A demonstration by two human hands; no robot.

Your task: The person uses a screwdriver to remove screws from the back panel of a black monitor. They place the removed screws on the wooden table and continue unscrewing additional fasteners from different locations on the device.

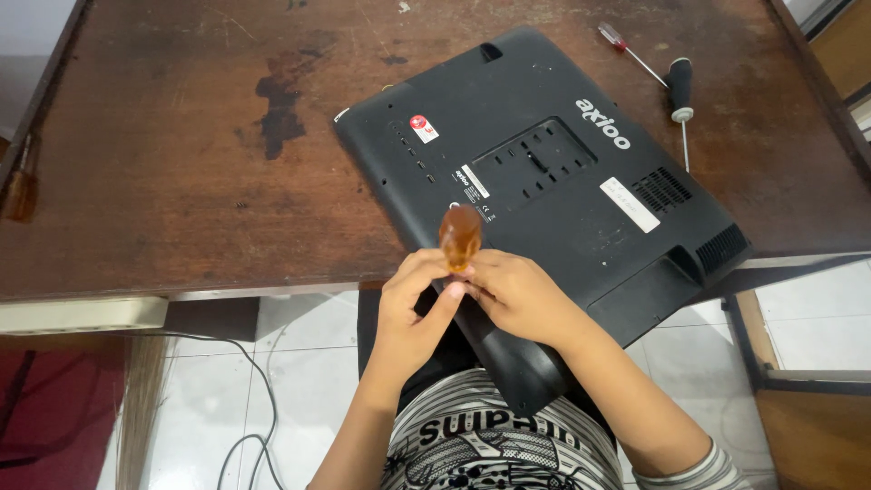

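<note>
A black all-in-one computer (562,191) lies face down, its back up, on a dark wooden table (181,181), with its near corner hanging over the table's front edge toward my lap. A screwdriver with an amber handle (460,238) stands upright at the near edge of the computer's back. My left hand (410,308) and my right hand (513,292) are both closed around the lower part of that screwdriver, fingers touching each other. The tip is hidden behind my fingers.
Two more screwdrivers lie at the table's far right: a thin red-handled one (626,50) and a black-handled one (680,95). A dark stain (281,109) marks the table. A white power strip (82,313) sits under the front edge, a cable (259,399) on the tiled floor.
</note>
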